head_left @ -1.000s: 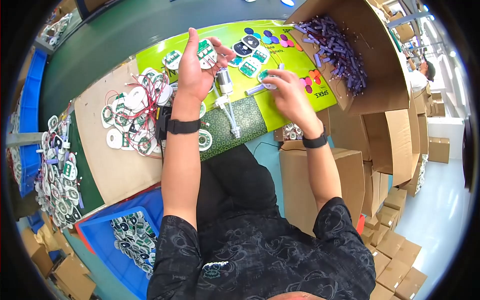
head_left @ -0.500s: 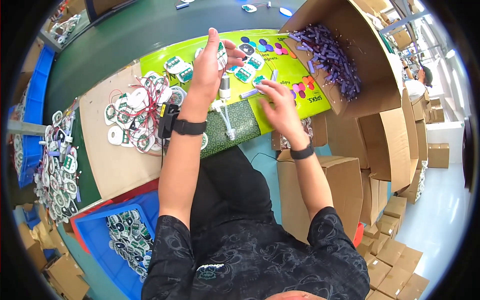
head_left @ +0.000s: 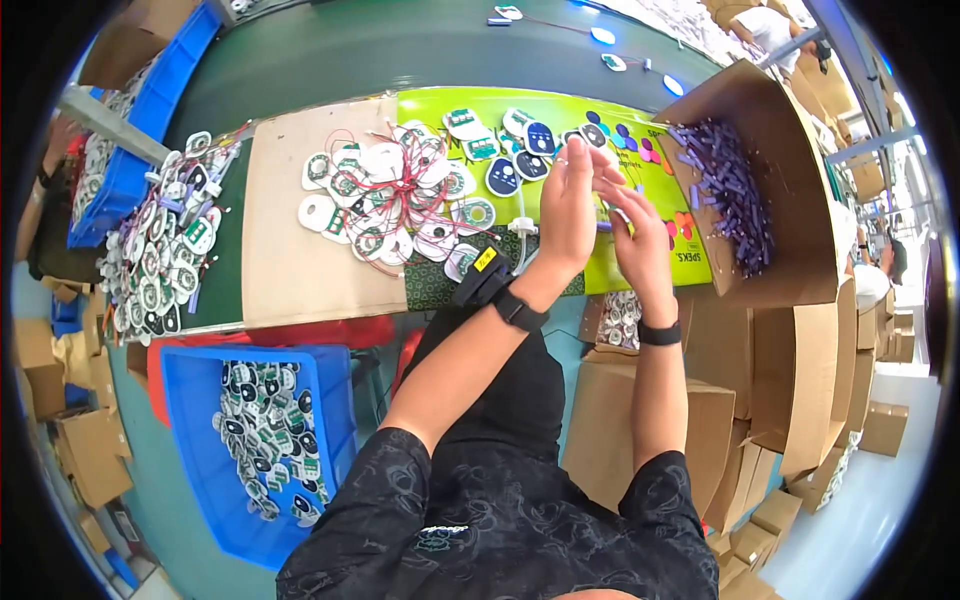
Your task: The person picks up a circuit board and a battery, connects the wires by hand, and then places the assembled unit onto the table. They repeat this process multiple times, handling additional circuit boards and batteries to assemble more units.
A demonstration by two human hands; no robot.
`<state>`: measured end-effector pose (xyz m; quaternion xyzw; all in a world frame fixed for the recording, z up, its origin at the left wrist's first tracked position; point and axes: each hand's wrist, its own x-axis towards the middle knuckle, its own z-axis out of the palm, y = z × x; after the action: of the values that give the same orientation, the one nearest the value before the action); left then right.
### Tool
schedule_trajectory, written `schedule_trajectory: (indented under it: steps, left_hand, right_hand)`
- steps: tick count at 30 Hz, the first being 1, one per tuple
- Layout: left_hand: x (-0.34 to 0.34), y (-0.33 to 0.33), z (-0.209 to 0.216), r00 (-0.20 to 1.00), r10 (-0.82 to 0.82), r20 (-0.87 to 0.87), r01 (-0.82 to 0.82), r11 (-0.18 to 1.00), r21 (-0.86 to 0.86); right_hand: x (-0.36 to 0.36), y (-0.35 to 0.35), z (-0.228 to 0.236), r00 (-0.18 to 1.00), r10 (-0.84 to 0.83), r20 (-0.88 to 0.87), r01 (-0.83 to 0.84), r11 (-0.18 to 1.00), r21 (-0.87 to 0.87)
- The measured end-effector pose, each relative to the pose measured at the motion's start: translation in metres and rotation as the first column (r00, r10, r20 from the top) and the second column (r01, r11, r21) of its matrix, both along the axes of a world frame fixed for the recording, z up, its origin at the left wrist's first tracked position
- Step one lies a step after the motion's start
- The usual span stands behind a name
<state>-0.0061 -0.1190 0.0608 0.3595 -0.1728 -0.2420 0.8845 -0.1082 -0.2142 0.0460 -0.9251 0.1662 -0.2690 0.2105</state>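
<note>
My left hand [head_left: 570, 215] is raised over the bright green mat [head_left: 660, 190], thumb up and fingers curled toward the right. Close beside it, my right hand [head_left: 645, 245] reaches in with bent fingers. The fingertips nearly meet, and whatever they pinch is hidden. A purple cylindrical cell [head_left: 604, 227] shows partly between the hands. Left of my left hand stands a white plastic fitting [head_left: 521, 227] with a clear tube. Several dark-faced round discs [head_left: 503, 174] and white discs with green circuit boards [head_left: 481, 148] lie beyond it.
Wired white discs [head_left: 385, 160] with red leads are heaped at the left on cardboard [head_left: 275, 250]. An open carton [head_left: 800, 210] of purple cells [head_left: 725, 185] stands right. A blue bin [head_left: 340, 400] of discs sits below the table. Lit pieces [head_left: 602, 36] lie on the dark green belt [head_left: 380, 60].
The view has shifted, so the table appears farther right. My hands have come together from apart. Dark-faced discs now show beside my left hand; the board disc seen in its fingers is hidden.
</note>
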Motion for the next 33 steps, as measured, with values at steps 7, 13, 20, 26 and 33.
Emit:
schedule_trajectory:
  steps: [7,13,20,26,33]
  left_hand:
    - [0.008,0.018,-0.03,0.957,0.044,-0.286,-0.076,0.992,-0.101]
    - [0.011,0.018,-0.045,0.822,-0.133,-0.553,0.045,0.984,-0.171]
    - [0.014,0.013,-0.036,0.705,-0.107,-0.701,0.134,0.991,-0.016]
    - [0.02,0.018,-0.046,0.768,-0.151,-0.622,0.096,0.988,-0.12]
    - [0.019,0.016,-0.034,0.781,-0.121,-0.613,0.09,0.993,-0.082]
  right_hand:
    - [0.083,0.016,0.072,0.985,0.169,0.017,-0.168,0.952,0.256]
    - [0.188,0.031,0.084,0.796,0.509,-0.326,-0.543,0.839,-0.016]
    - [0.236,0.041,0.036,0.649,0.374,-0.663,-0.596,0.791,-0.136]
    - [0.22,0.038,0.081,0.661,0.501,-0.559,-0.686,0.706,-0.177]
    - [0.184,0.035,0.124,0.746,0.449,-0.491,-0.634,0.703,-0.321]
